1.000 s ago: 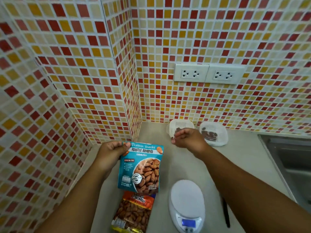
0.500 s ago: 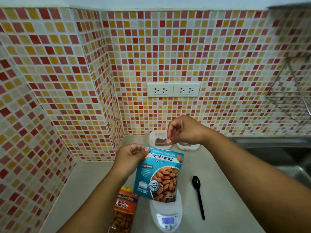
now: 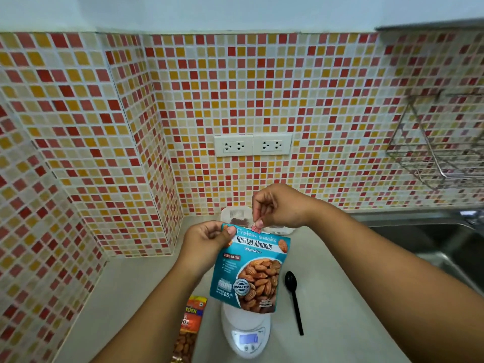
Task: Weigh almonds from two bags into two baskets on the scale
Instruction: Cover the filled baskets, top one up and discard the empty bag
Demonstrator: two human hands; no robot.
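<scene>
At the far left of the counter (image 3: 340, 297) lies an orange almond bag (image 3: 189, 328), flat and partly cut off by the lower edge, with almonds showing through its clear lower part. The left hand (image 3: 207, 241) is closed on the top left corner of a teal bag (image 3: 248, 268) printed "Roasted Almonds" (unsalted, by its badge), holding it upright in the air over one white scale (image 3: 247, 334) whose display is lit. The right hand (image 3: 280, 205) pinches a small pink clip (image 3: 256, 228) at the bag's top edge between thumb and fingertips. That makes two bags, one held and one lying. Behind the hands, against the tiled wall, stand two white baskets: the left basket (image 3: 235, 214) has dark pieces in it, while the right basket (image 3: 279, 231) is mostly hidden by the right hand, so its contents cannot be told. One black spoon (image 3: 294, 299) lies on the counter just right of the scale. Further right is a steel sink (image 3: 432, 247), and above it a wire rack (image 3: 440, 142) on the wall.
</scene>
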